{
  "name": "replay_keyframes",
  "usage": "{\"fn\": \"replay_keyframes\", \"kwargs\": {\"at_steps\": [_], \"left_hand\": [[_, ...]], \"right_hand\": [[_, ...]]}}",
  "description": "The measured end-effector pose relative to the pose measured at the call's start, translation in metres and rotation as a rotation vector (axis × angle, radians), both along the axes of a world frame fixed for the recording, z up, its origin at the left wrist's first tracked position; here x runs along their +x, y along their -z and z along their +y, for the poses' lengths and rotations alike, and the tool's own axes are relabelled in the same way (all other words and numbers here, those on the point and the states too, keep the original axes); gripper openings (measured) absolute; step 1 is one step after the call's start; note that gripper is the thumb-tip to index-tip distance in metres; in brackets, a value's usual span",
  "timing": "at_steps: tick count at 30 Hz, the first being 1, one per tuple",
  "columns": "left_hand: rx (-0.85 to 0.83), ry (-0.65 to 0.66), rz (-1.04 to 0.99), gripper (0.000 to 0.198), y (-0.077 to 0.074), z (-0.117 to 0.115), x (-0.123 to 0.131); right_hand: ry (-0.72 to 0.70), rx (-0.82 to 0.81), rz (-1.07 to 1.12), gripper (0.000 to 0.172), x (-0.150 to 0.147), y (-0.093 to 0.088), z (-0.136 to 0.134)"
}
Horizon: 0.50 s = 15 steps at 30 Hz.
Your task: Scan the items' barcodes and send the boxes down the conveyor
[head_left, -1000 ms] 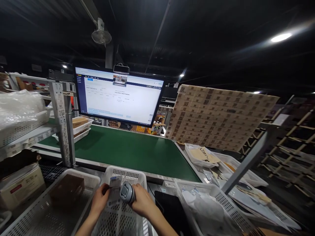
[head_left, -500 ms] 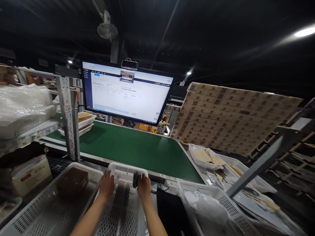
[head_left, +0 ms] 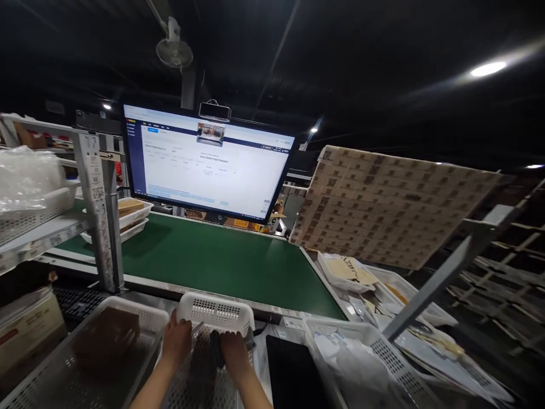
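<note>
A white perforated basket [head_left: 215,311] stands in front of me at the near edge of the green conveyor belt [head_left: 221,261]. Both my hands are inside it, against its far wall. My left hand [head_left: 176,339] is closed at the wall's left corner and seems to grip the basket. A thin pale edge shows beside its thumb. My right hand [head_left: 233,353] is closed on a dark barcode scanner [head_left: 215,347], which lies low between the two hands. What is on the basket's floor is hidden by my hands and the dim light.
A large monitor [head_left: 204,165] stands behind the belt. Left is a basket [head_left: 140,311] holding a brown box, and a shelf post [head_left: 100,210]. Right are a black pad [head_left: 292,369], a basket [head_left: 378,346] of plastic bags, a slanted metal bar [head_left: 443,278] and stacked flat cardboard [head_left: 395,204].
Both hands came down from chest height into the basket and reached its far wall. The scanner went down with my right hand; the packet my left hand held is out of sight.
</note>
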<state>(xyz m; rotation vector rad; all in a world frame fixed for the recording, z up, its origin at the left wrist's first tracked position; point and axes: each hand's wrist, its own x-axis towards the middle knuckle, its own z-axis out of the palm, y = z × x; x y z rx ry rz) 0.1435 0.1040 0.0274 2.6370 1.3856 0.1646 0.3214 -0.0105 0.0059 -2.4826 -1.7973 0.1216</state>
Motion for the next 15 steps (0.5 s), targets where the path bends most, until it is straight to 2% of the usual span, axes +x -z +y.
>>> {"fn": "replay_keyframes", "kwargs": {"at_steps": [3,5,7,10,12,15], "left_hand": [[-0.003,0.019,0.039,0.052,0.003,0.002,-0.001],[-0.010,0.026,0.058,0.053,0.010,0.005,0.000],[-0.002,0.016,0.058,0.054,0.024,0.010,0.003],[0.022,0.012,0.011,0.052,0.055,0.019,0.009],[0.033,0.032,-0.128,0.049,0.077,0.025,0.013],[0.066,0.026,-0.524,0.033,0.107,0.032,0.018]], "right_hand": [[0.029,-0.007,-0.021,0.043,-0.002,0.004,0.002],[0.047,-0.027,-0.053,0.044,-0.002,0.007,0.004],[0.053,-0.063,-0.094,0.045,-0.001,0.014,0.007],[0.050,-0.115,-0.165,0.039,0.006,0.030,0.008],[0.031,-0.135,-0.187,0.040,0.012,0.039,0.006],[-0.015,-0.190,-0.176,0.054,0.019,0.042,-0.001]]}}
